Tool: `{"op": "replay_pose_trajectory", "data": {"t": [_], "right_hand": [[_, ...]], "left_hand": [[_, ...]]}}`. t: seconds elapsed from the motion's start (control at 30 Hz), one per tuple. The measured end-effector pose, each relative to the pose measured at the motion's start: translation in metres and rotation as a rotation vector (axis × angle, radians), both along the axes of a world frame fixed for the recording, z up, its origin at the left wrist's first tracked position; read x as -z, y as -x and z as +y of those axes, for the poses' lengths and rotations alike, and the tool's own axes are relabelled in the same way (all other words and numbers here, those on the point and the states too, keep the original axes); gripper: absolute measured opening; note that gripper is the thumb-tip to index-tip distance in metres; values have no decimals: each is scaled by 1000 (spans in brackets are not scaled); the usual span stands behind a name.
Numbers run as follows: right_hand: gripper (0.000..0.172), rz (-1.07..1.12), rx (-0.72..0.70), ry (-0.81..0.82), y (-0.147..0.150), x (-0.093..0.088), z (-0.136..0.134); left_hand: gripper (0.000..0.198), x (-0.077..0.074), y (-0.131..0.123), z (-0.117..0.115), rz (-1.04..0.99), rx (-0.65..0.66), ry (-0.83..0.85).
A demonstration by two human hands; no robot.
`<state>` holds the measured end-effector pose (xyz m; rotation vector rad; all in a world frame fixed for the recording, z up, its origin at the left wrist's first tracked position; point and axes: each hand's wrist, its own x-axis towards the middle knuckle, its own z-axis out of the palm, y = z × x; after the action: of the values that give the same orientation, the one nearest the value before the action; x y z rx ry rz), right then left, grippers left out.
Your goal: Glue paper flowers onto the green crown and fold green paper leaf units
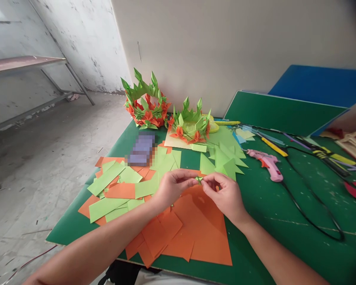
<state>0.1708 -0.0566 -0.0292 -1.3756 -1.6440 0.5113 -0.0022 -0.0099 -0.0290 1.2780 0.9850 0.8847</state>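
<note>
- Left hand (175, 184): fingertips pinch one side of the small green paper (199, 179).
- Right hand (225, 193): fingertips pinch its opposite side.
- Green paper: between both hands, above the orange sheet (206, 231).

1. Prob. a small craft wkshop, v. basic.
2. Green table (296, 213) is holding orange paper (207, 225), cut strips (106, 177) & folded-paper pieces (149, 117).
3. Pink glue gun (267, 162) w/ black cord (302, 219) is lying on R side of tbl.
4. Wall (80, 35) is showing scuffs & dark marks; grey floor (62, 166) is carrying bits of litter.
5. Bench (26, 63) is standing nr. wall, L side.
</note>
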Motion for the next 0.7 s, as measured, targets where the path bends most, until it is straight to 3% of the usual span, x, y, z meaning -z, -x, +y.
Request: {"op": "replay_pose_trajectory", "data": {"t": [0.1,0.27,0.47,0.7], "right_hand": [[15,-246,-15,-250,-1,-4,0],[15,-636,-181,-584,-8,-3,3],[14,-748,-316,-653,-14,3,5],[17,-660,-459,-616,-17,-7,-1]], "left_hand": [[29,-2,1,0,41,24,96],[31,-5,6,2,39,128,202],[33,-8,14,7,55,243,308],[28,-16,25,15,-7,438,444]]}}
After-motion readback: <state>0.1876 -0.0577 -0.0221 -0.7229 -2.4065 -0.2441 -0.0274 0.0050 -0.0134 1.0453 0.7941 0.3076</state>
